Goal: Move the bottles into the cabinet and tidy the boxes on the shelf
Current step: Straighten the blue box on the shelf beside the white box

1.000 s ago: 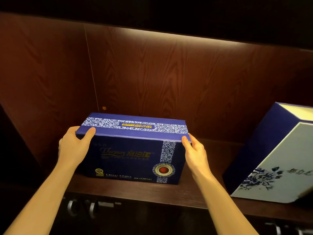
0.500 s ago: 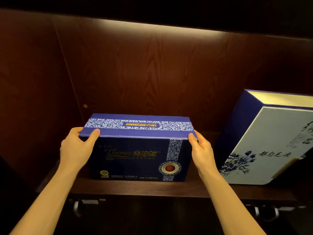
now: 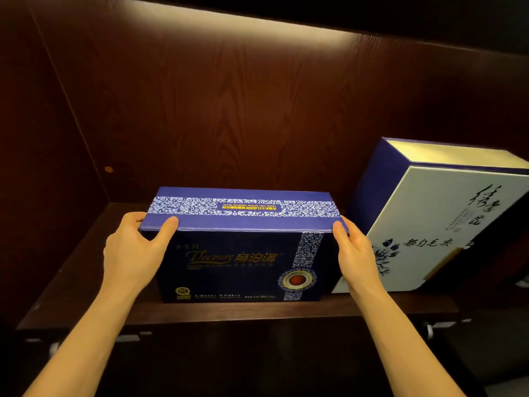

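Note:
A dark blue box [image 3: 243,253] with gold lettering and a white patterned band stands upright on the dark wooden shelf [image 3: 86,282]. My left hand [image 3: 134,247] grips its left end, thumb on the top front edge. My right hand [image 3: 355,250] grips its right end the same way. Just to the right a larger blue-and-white box [image 3: 440,224] with brush lettering and a flower print leans tilted, close to the dark blue box. No bottles are in sight.
The shelf has a wooden back panel [image 3: 257,110] lit from above and a side wall [image 3: 37,167] on the left. Below the shelf edge, metal cabinet handles [image 3: 429,328] show faintly in the dark.
The dark blue box, held in both hands, now sits closer to the large tilted box. The view has shifted so more of the tilted box shows.

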The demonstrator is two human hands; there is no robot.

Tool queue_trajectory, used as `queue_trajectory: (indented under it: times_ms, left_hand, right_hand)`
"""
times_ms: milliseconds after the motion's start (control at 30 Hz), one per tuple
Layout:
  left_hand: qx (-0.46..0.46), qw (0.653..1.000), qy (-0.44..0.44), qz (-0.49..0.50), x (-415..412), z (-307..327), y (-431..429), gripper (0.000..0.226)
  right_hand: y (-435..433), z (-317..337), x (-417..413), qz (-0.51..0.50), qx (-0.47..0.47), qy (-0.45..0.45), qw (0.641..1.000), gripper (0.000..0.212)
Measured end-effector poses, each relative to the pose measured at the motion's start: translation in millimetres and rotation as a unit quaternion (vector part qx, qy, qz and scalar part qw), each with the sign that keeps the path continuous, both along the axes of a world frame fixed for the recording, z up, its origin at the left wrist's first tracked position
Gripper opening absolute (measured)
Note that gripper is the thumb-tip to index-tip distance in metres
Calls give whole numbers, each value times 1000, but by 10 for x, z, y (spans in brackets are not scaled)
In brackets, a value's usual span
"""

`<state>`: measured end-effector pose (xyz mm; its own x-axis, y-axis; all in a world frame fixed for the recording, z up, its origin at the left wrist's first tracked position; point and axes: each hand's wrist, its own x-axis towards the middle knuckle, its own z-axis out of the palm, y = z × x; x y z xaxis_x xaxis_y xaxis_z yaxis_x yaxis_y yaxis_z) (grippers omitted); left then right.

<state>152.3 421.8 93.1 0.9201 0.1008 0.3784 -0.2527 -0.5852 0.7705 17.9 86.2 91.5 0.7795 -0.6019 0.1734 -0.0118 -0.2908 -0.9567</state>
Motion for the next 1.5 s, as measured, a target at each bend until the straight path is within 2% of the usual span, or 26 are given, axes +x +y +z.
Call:
queue_trajectory:
  times_ms: [267, 433, 567, 733, 833, 967, 1033, 1100, 1200, 1267, 1400, 1500]
  left_hand:
    - [6, 1000, 5, 3, -125, 23, -193, 57]
    - [5, 1000, 3, 13, -194, 5, -268, 61]
    - [8, 1000, 12, 19, -235, 18, -318, 61]
    - [12, 1000, 20, 19, -293, 53, -370, 59]
    - [9, 999, 36, 10, -332, 67, -394, 58]
    - [51, 997, 56, -4, -370, 144, -403, 56]
    - [69, 997, 47, -4, -396, 168, -415, 59]
    - [58, 997, 56, -4, -410, 188, -445, 72]
    - [-9, 995, 98, 6, -407, 209, -489, 84]
    - [-40, 993, 107, 13, -393, 197, -492, 78]
    - [-66, 993, 97, 18, -391, 151, -511, 64]
    - [-69, 993, 96, 25, -400, 150, -527, 63]
  right_hand:
    - [-119, 19, -143, -10, -61, 19, 998, 49]
    - [-97, 57, -339, -22, -194, 41, 980, 55]
    - [-35, 91, -506, -22, -295, -2, 955, 58]
    - [-100, 168, -622, 17, -276, -13, 961, 54]
    - [-151, 216, -692, 30, -285, -22, 958, 46]
    - [-292, 291, -751, 31, -312, -50, 948, 32]
    - [-357, 315, -779, 5, -311, -90, 946, 25]
    - [-462, 312, -809, -63, -315, -141, 937, 25]
    - [-867, 283, -871, -200, -271, -168, 926, 42]
    - [-1240, 258, -930, -266, -196, -146, 932, 58]
    - [-1834, 209, -1029, -289, -65, -58, 953, 86]
    - [-2101, 167, -1031, -253, -4, -18, 967, 89]
